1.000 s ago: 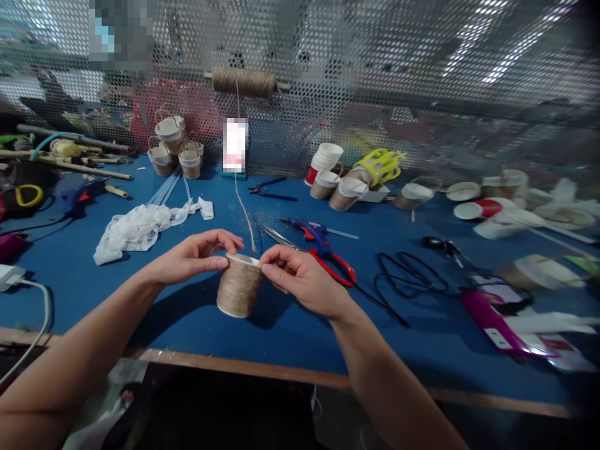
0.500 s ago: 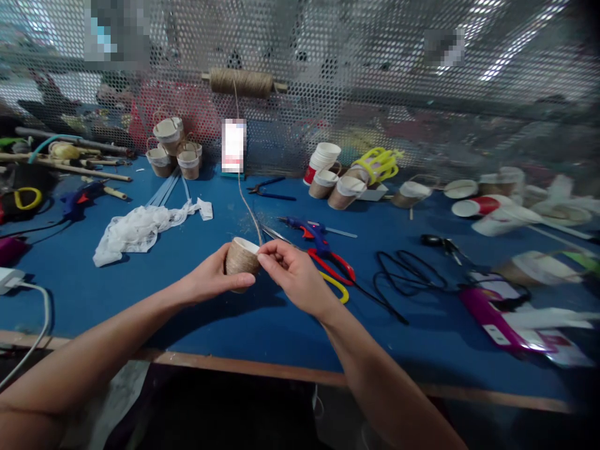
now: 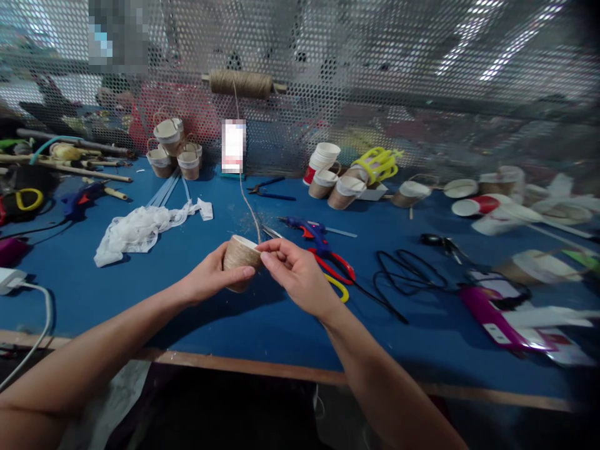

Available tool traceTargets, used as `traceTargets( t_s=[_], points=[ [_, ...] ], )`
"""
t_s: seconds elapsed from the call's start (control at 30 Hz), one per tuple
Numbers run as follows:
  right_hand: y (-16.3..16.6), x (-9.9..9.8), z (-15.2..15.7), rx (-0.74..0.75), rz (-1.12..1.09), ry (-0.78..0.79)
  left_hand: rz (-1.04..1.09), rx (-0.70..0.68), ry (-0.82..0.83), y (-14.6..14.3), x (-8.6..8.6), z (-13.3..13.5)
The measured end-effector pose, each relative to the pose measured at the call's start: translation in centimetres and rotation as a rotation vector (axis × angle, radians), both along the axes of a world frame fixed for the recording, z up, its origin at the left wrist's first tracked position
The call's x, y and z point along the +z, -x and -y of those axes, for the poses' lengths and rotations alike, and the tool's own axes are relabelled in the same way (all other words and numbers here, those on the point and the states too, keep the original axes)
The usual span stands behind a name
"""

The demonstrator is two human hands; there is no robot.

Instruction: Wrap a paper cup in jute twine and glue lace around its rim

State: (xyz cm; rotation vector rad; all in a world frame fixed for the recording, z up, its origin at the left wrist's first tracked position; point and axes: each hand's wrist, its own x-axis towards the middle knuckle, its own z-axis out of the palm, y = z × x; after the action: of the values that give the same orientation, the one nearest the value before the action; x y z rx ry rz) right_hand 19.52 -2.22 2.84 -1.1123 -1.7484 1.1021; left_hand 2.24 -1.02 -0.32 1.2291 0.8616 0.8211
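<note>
My left hand (image 3: pixel 215 273) is closed around a paper cup (image 3: pixel 238 261) wrapped in brown twine, its white inside tilted up. At the cup's right rim my right hand (image 3: pixel 293 269) pinches the twine (image 3: pixel 253 215) between thumb and forefinger. That strand runs up past a bright screen (image 3: pixel 233 147) to a twine spool (image 3: pixel 241 83) on a wooden rod at the mesh. Just beyond my right hand lie scissors (image 3: pixel 344 289) with red and yellow handles, partly hidden by it. Touching them is a blue glue gun (image 3: pixel 307 228).
Twine-covered cups (image 3: pixel 169 134) stand back left, behind crumpled white lace (image 3: pixel 135 231). Blue pliers (image 3: pixel 272 189) lie mid-table. More cups (image 3: pixel 347 190) and a yellow net-like piece (image 3: pixel 377 164) sit back right. A black cord (image 3: pixel 407 275) and a purple box (image 3: pixel 485 319) are at right.
The cup has tilted slightly and shifted a little left in my left hand. My right hand keeps its pinch by the rim, having moved slightly right.
</note>
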Motion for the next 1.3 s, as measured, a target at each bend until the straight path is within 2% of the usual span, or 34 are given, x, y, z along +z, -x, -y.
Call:
traceTargets(
  t_s=[0.2, 0.27, 0.33, 0.4, 0.47, 0.53, 0.8, 1.1, 1.2, 1.3],
  points=[
    [-0.1, -0.2, -0.1, -0.007, 0.053, -0.025, -0.058, -0.03, -0.009, 0.1, -0.3, -0.1],
    [-0.2, -0.2, -0.2, -0.009, 0.087, -0.05, -0.127, -0.011, -0.08, 0.3, -0.2, -0.3],
    [-0.3, -0.1, -0.2, -0.005, 0.126, -0.071, -0.232, 0.075, -0.265, 0.8, 0.1, -0.5],
    [-0.4, -0.1, -0.2, 0.006, 0.174, -0.092, -0.355, 0.18, -0.553, 1.2, 0.7, -0.6],
    [-0.4, 0.0, -0.1, 0.026, 0.229, -0.121, -0.426, 0.155, -0.746, 1.6, 1.3, -0.7],
    [-0.3, 0.1, 0.0, 0.053, 0.279, -0.151, -0.449, 0.095, -0.827, 1.8, 1.7, -0.6],
    [0.2, 0.4, 0.2, 0.117, 0.378, -0.251, -0.445, -0.009, -0.849, 1.5, 2.0, -0.4],
    [0.3, 0.1, 0.2, 0.173, 0.403, -0.256, -0.43, -0.1, -0.815, 1.6, 2.3, -0.4],
    [0.2, 0.0, 0.2, 0.126, 0.376, -0.246, -0.414, -0.085, -0.785, 1.7, 2.2, -0.5],
    [0.1, 0.1, 0.3, 0.017, 0.365, -0.236, -0.369, -0.016, -0.723, 2.0, 1.8, -0.7]
  ],
)
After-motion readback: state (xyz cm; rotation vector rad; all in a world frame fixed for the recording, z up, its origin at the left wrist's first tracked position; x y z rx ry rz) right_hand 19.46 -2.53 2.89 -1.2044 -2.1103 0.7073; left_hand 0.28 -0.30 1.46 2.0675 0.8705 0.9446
